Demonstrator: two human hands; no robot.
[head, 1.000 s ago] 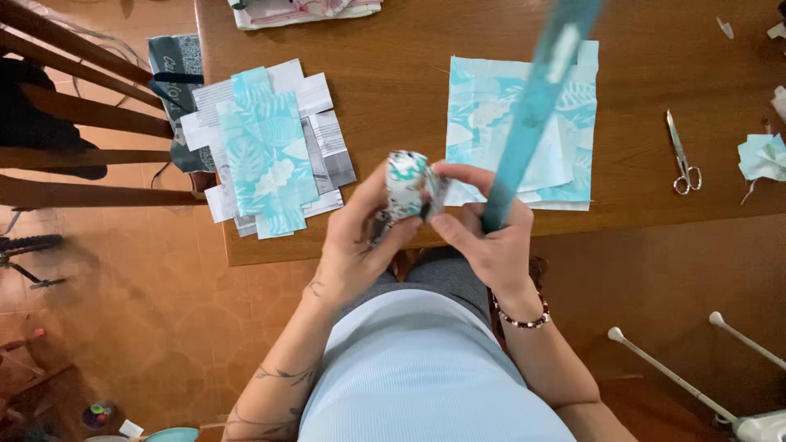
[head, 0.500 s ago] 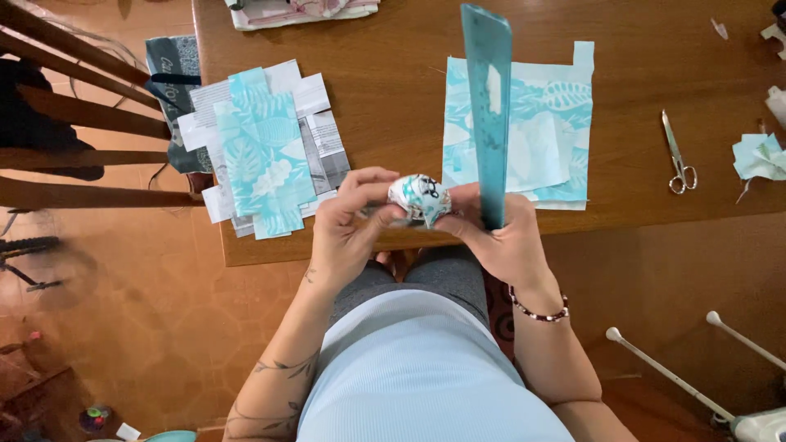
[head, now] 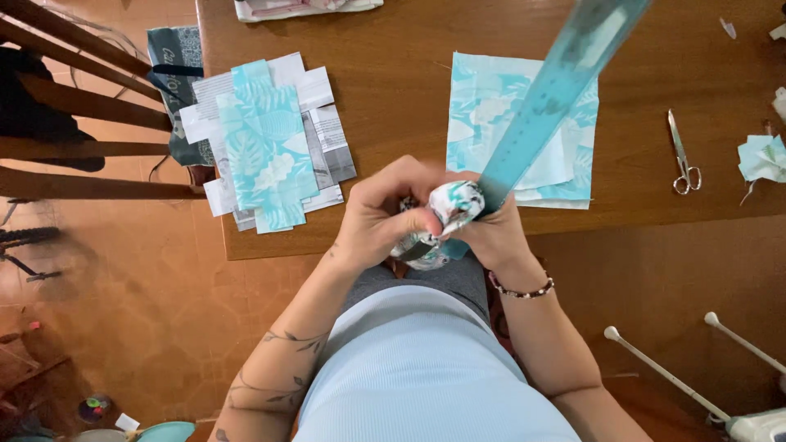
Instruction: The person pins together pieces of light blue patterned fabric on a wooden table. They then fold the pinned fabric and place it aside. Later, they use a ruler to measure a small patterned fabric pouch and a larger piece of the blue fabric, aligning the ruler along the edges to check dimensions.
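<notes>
Both hands meet just off the near edge of the wooden table (head: 393, 123), above the lap. The left hand (head: 372, 217) is clenched around a small bunched fabric piece (head: 453, 205), thumb pressing its top; the right hand (head: 491, 233) grips the same bundle along with the low end of a long translucent teal ruler (head: 557, 90) that slants up over the table. The fabric looks soft, light and easily crushed, best pinched at its folded edges; the ruler seems stiff and smooth. The piece is white with teal leaf print and a dark underside. Nearby lie a stack of printed fabric squares (head: 266, 143), cut teal panels (head: 565, 164) and scissors (head: 681, 155).
</notes>
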